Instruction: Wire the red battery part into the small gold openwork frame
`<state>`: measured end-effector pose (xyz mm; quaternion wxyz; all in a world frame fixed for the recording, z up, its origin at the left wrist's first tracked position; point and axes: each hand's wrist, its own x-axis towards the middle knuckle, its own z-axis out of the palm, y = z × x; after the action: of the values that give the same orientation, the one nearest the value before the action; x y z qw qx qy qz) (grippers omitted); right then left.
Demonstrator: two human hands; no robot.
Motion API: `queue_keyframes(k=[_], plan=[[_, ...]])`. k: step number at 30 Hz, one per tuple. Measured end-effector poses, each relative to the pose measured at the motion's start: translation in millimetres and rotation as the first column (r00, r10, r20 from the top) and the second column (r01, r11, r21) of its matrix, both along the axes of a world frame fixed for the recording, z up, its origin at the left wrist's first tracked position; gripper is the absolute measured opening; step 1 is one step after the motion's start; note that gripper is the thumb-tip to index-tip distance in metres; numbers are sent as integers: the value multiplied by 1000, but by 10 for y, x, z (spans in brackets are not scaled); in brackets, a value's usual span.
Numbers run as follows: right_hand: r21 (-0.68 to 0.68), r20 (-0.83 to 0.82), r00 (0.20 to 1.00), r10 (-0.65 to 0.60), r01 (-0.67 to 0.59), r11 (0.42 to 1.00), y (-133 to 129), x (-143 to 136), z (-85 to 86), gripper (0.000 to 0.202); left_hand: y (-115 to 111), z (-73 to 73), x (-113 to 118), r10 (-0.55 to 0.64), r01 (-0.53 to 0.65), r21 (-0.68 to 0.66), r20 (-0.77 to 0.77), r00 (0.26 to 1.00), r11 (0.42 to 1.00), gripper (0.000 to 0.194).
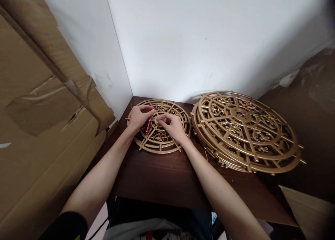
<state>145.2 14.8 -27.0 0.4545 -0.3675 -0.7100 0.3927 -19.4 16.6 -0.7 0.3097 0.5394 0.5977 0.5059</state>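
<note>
We have the single gold grille (158, 151) lying flat on the dark brown tabletop (157, 172), and we take it as our landmark. Left hand (140, 117): over the left part of the grille, thumb and fingers narrowed on the upper end of a red pen-like tool (148, 124). The tool lies aslant above the grille's openwork, left of its hub, lower end toward us; we cannot tell whether that end touches the metal. Right hand (173, 125): over the grille just right of the hub, thumb and fingertips drawn close together; we cannot tell whether something small is pinched there. To the right of the grille, just beside it, we note a stack of gold grilles (235, 110), ring on ring, the upper ones set askew, with thin red and yellow wires (261, 115) across the top. Behind the grille stands a white wall (199, 48). To its left, a large cardboard sheet (36, 142), creased and taped, leans up; well off to its near right, a cardboard flap (309, 208) juts in.
</note>
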Motion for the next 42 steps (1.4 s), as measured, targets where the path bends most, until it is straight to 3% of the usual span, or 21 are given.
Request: queue_keyframes(k=[6, 11, 23, 31, 35, 42], plan=[[199, 143, 989, 27, -55, 978, -65, 23, 94, 5, 177, 99, 79, -40, 38, -179, -9, 999, 983, 16], [278, 221, 974, 52, -114, 954, -106, 16, 102, 7, 298, 174, 93, -69, 110, -306, 144, 987, 946, 10], [339, 251, 963, 97, -181, 923, -88, 28, 61, 10, 337, 140, 69, -38, 114, -324, 231, 972, 939, 15], [445, 335, 942, -15, -144, 884, -112, 20, 67, 13, 326, 101, 120, 30, 46, -303, 241, 970, 952, 16], [457, 389, 919, -61, -135, 879, -129, 9, 70, 7, 332, 59, 102, 44, -17, -225, 116, 992, 974, 13], [452, 450, 880, -150, -80, 888, -127, -15, 54, 8, 350, 3, 75, 5, 20, -190, 128, 992, 982, 14]])
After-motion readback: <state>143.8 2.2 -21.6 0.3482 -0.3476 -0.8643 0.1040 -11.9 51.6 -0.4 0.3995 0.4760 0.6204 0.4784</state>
